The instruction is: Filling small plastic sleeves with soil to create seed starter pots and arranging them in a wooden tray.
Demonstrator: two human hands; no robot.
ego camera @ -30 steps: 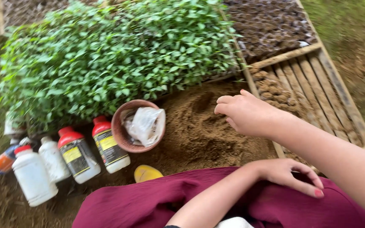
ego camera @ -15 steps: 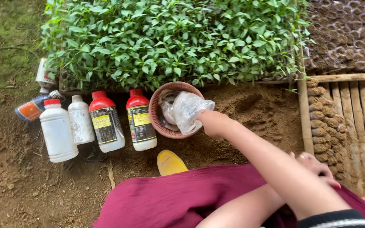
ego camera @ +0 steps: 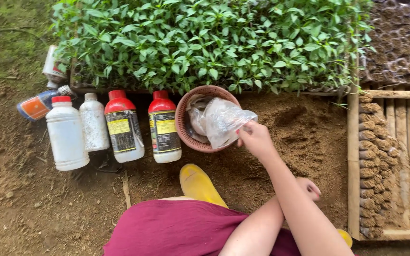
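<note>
Right hand (ego camera: 256, 138) grips the lower right corner of a clear plastic bag (ego camera: 221, 121), fingers pinched shut on the film. Left hand (ego camera: 308, 187) lies nearer the body, under the right forearm, fingers loosely curled and holding nothing; it rests above the loose soil (ego camera: 281, 151).

Bag: thin, transparent, crumpled, with pale greyish contents that cannot be identified. It sits in a round reddish-brown basket (ego camera: 186, 135) and spills over the rim at about 3 o'clock. Its long axis runs roughly from 10 o'clock to 4 o'clock, the gripped end toward 4 o'clock.

Near ground: a maroon garment (ego camera: 181, 230) covers the lap, with a yellow boot (ego camera: 198, 182) toe pointing toward 11 o'clock, just short of the basket.

Edges: at the basket's 9 o'clock, two red-capped bottles (ego camera: 164, 128) stand close by, the nearer one almost touching the rim; two white bottles (ego camera: 67, 135) follow further left. At 3 o'clock, open soil runs to the frame of a wooden tray (ego camera: 354, 156), which holds a column of small soil rolls (ego camera: 371, 161). This soil patch is the widest open ground beside the bag.

Far side: dense green seedlings (ego camera: 214, 42) overhang the basket's 12 o'clock rim.
</note>
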